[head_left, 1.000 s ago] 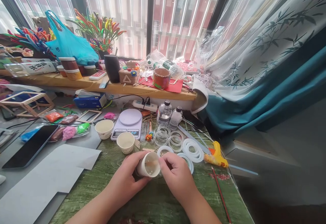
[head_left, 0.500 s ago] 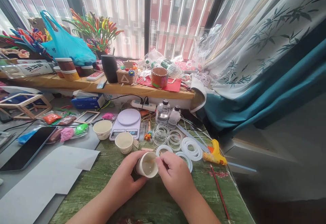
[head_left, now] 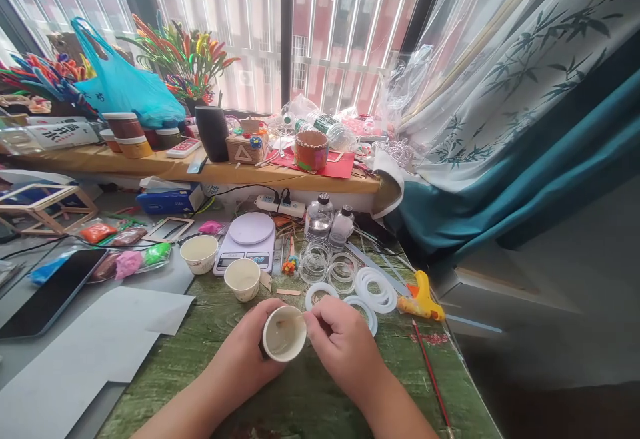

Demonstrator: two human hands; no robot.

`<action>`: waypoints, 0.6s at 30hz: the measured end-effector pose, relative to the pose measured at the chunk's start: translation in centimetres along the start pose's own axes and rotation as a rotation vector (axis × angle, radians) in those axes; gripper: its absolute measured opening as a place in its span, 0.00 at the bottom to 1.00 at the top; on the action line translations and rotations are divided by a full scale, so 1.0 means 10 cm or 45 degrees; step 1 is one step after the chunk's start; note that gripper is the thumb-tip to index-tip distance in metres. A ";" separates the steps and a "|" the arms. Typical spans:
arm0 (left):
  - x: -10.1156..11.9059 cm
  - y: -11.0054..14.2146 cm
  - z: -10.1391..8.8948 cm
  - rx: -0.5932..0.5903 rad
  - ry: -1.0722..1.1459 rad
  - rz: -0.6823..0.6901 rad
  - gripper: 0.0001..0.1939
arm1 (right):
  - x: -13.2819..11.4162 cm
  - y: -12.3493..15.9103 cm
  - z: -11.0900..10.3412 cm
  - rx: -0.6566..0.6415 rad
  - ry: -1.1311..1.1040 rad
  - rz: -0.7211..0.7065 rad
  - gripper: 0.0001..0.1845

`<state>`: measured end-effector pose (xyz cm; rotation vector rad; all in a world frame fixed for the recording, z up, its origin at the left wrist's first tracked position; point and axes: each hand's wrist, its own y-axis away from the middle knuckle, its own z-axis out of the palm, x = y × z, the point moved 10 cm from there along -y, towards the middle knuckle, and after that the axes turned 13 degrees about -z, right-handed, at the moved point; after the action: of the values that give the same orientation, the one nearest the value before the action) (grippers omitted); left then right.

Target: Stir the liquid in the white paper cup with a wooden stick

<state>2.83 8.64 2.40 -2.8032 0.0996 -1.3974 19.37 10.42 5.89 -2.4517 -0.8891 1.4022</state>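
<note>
My left hand (head_left: pixel 246 346) is wrapped around a white paper cup (head_left: pixel 285 354), its mouth tipped toward me. Clear, shiny liquid shows inside. At the cup's right rim, my right hand (head_left: pixel 345 342) pinches a thin stirring stick (head_left: pixel 298 319), which reaches into the liquid; the fingers hide most of it. Two more paper cups stand beyond: a near one (head_left: pixel 243 286) with a small tag at its side, and a farther one (head_left: pixel 199 260). Just past my right hand lie white ring molds (head_left: pixel 376 290) and several clear bangles (head_left: pixel 343 274).
Behind the cups are a digital kitchen scale (head_left: pixel 245 242) and two clear bottles with black caps (head_left: pixel 319 220). On the right lie a yellow glue gun (head_left: pixel 423 299) and a red pencil (head_left: pixel 431 376). White sheets (head_left: pixel 100 339) and a phone (head_left: pixel 55 292) cover the left. A crowded windowsill (head_left: pixel 210 172) runs behind.
The cup has shifted slightly left and down, and more of its inside faces me. The stick's position inside the cup has changed. Both hands keep their grips.
</note>
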 end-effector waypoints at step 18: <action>0.18 -0.02 0.05 -0.065 -0.039 0.094 0.12 | -0.12 0.02 0.08 -0.066 -0.064 -0.063 0.18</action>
<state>4.30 8.76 3.56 -2.8281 0.2393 -1.3553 18.38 9.53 6.25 -2.4236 -1.0022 1.4474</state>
